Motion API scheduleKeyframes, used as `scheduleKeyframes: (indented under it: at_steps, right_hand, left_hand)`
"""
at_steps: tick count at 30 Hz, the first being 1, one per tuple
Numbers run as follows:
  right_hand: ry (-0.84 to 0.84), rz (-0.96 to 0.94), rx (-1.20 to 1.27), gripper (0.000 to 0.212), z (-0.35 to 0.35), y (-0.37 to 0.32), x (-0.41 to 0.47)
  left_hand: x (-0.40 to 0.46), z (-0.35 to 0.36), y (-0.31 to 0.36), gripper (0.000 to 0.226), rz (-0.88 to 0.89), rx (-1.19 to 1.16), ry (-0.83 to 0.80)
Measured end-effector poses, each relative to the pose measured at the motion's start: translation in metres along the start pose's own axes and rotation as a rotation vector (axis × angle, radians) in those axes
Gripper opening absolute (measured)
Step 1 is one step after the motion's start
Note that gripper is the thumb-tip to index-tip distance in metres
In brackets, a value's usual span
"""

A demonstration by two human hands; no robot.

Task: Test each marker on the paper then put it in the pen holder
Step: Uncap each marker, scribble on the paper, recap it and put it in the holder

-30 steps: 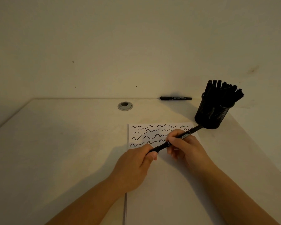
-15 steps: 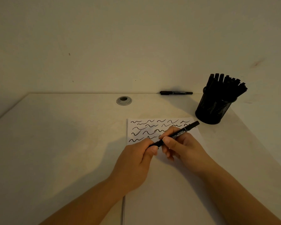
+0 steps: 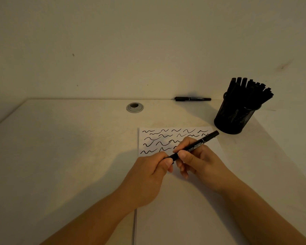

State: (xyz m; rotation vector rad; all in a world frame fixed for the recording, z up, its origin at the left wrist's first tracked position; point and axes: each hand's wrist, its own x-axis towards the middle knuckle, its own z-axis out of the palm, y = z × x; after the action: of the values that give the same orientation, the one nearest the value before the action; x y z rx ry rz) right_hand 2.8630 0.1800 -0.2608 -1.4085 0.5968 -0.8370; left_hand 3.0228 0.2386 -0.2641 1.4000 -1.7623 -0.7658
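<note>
A black marker slants over the white paper, its far end pointing toward the holder. My right hand grips its barrel between thumb and fingers. My left hand pinches the marker's near end, where the cap is; whether the cap is off is hidden by the fingers. Several black squiggles cover the paper's top part. A black mesh pen holder full of several black markers stands at the paper's far right. Another black marker lies against the wall.
A round metal cable grommet sits in the beige desk near the back edge. The wall rises right behind the desk. The desk's right edge runs close past the holder.
Both hands and the marker have drawn back slightly toward me from the holder. The view has shifted a little, with the grip the same.
</note>
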Motion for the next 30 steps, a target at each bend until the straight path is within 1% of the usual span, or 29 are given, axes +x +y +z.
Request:
scheduleKeyframes:
  at_steps: [2,6,9,10,12,13,14,15,17,18,19,20,21,25,28,30]
  right_hand:
    - [0.027,-0.002,-0.022,0.015,0.001,0.000,0.002]
    - [0.093,0.020,-0.117,0.008,0.004,0.003,0.004]
    - [0.277,0.012,-0.371,0.022,0.007,0.006,0.004]
    - [0.353,-0.014,-0.452,0.028,0.007,0.006,0.004]
    - [0.484,-0.088,-0.564,0.039,0.004,0.003,0.002]
    - [0.534,-0.148,-0.634,0.041,0.002,0.000,0.001]
    - [0.561,-0.232,-0.726,0.039,0.002,-0.003,0.000]
    - [0.560,-0.339,-0.842,0.031,0.002,-0.007,-0.001]
    - [0.498,-0.518,-1.106,0.014,0.007,-0.014,-0.001]
    - [0.457,-0.564,-1.205,0.015,0.010,-0.017,-0.001]
    - [0.408,-0.588,-1.263,0.017,0.012,-0.019,-0.001]
    - [0.370,-0.601,-1.290,0.018,0.012,-0.022,-0.001]
    - [0.345,-0.612,-1.303,0.018,0.012,-0.025,-0.002]
    - [0.278,-0.617,-1.319,0.015,0.001,-0.036,-0.004]
    - [0.231,-0.559,-1.283,0.015,-0.012,-0.046,-0.003]
    - [0.241,-0.501,-1.296,0.015,-0.024,-0.052,-0.002]
  left_hand:
    - [0.001,0.000,0.000,0.029,-0.002,0.024,0.013]
    - [0.002,-0.002,-0.003,0.021,0.033,0.166,0.062]
    - [0.004,-0.003,-0.002,0.008,0.011,0.158,0.166]
    - [0.004,-0.004,-0.001,0.008,0.000,0.145,0.215]
    - [0.005,-0.007,0.000,0.014,-0.016,0.137,0.279]
    - [0.005,-0.008,0.001,0.016,-0.023,0.145,0.291]
    - [0.005,-0.010,0.002,0.016,-0.027,0.162,0.291]
    - [0.004,-0.010,0.003,0.016,-0.024,0.182,0.288]
    - [0.005,-0.010,0.007,0.010,0.009,0.205,0.277]
    - [0.005,-0.011,0.011,0.015,0.042,0.211,0.278]
    - [0.007,-0.011,0.014,0.026,0.082,0.227,0.284]
    - [0.008,-0.012,0.016,0.033,0.123,0.249,0.294]
    - [0.010,-0.013,0.019,0.034,0.161,0.272,0.305]
    - [0.021,-0.016,0.034,0.028,0.270,0.327,0.281]
    - [0.034,-0.014,0.046,0.029,0.330,0.291,0.254]
    - [0.048,-0.011,0.053,0.032,0.354,0.244,0.232]
